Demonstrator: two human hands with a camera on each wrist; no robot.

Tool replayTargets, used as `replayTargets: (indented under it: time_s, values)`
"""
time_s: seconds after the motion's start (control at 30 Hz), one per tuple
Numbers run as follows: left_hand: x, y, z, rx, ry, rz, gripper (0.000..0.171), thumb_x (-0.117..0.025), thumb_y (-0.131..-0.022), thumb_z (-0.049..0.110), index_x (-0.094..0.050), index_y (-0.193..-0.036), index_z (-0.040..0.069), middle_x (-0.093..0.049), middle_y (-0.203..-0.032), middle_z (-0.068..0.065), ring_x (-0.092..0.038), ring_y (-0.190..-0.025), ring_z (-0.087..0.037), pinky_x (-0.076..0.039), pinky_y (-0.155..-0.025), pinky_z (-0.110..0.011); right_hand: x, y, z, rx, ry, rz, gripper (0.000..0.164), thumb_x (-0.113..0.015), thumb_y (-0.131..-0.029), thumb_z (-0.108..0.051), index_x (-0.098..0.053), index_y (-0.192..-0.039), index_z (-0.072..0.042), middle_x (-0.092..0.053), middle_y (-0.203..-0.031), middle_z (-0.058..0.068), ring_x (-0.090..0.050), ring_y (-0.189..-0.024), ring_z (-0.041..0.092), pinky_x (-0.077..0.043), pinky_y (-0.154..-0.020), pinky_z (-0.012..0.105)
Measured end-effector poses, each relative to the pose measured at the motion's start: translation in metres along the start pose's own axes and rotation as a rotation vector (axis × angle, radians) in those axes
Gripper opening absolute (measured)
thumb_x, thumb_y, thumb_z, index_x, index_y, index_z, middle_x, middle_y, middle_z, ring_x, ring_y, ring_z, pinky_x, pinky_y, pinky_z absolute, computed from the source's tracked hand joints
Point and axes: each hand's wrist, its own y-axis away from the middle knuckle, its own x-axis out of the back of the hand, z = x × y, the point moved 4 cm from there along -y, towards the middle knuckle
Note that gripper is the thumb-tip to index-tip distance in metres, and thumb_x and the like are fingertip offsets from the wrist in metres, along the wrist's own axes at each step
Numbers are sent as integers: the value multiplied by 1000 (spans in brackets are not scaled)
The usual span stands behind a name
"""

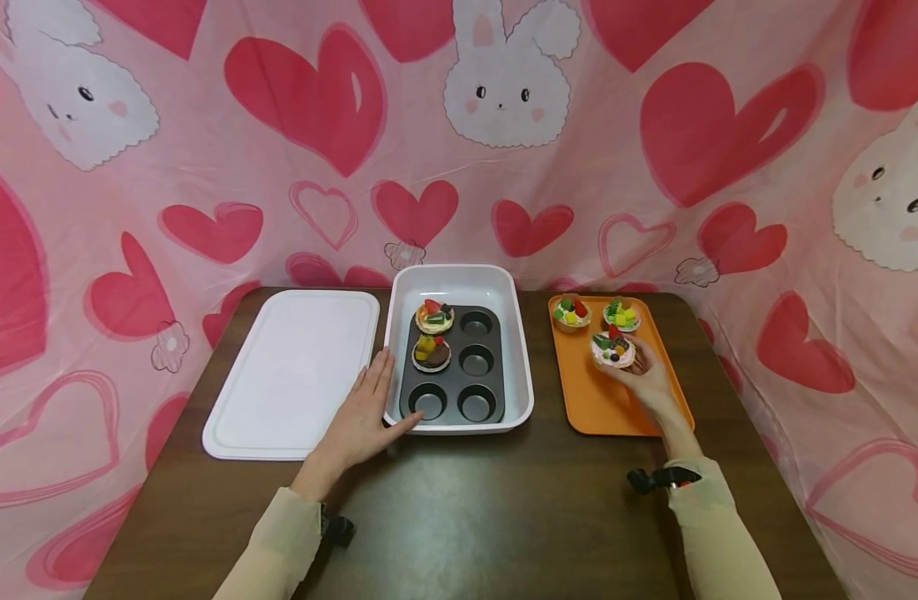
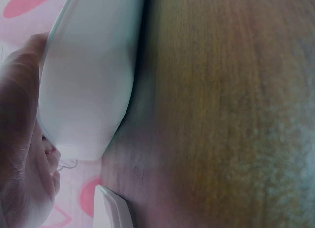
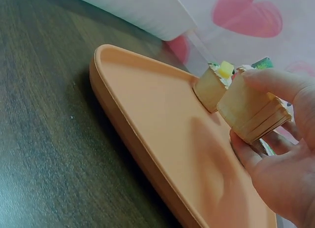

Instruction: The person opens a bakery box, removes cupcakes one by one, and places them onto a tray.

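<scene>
My right hand [image 1: 649, 379] grips a fruit tart [image 1: 613, 350] by its side, thumb and fingers round the pale cup [image 3: 251, 110]. In the right wrist view the tart is held over the orange tray [image 3: 142, 105], its bottom off the surface. Two more fruit tarts stand at the tray's back, one [image 1: 571, 312] on the left and one [image 1: 621, 314] on the right. My left hand [image 1: 361, 425] lies with straight, spread fingers against the front left corner of a white basin [image 1: 525, 392]. Inside it a dark muffin tin [image 1: 453, 385] holds two tarts in its left column.
To the basin's left a white board [image 1: 294, 375] lies flat on the brown wooden table [image 1: 459, 517]. A pink cloth [image 1: 421, 150] with hearts and rabbits hangs behind the table. The basin's raised walls surround the muffin tin.
</scene>
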Motion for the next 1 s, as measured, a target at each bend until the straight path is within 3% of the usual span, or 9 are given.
replayTargets:
  time_s: [0.57,0.77,1.0]
  values:
    - [1,0,0,0,-2,3,116,-67,-97,72,-16,-176,3,-10,-187,-13,-17,-174,-35,-20,-140,-57,5,-4,4,-79,33,111,79,-77,-101,-5,-33,-167,-5,-49,-132,-20,-50,-115,-6,-45,-96,1]
    - [0,-1,0,-3,1,4,116,-69,-97,69,-17,-176,3,-10,-187,-13,-17,-174,-35,-21,-140,-57,8,-4,5,-103,59,194,85,-80,-99,-10,-27,-165,-2,-49,-145,-1,-49,-112,-6,-44,-93,2]
    - [-1,-1,0,-2,-5,-1,117,-65,-97,73,-15,-176,3,-9,-187,-13,-16,-174,-35,-21,-141,-56,12,-2,6,5,144,235,82,-79,-100,-6,-28,-164,4,-50,-156,25,-49,-105,-8,-41,-87,-1]
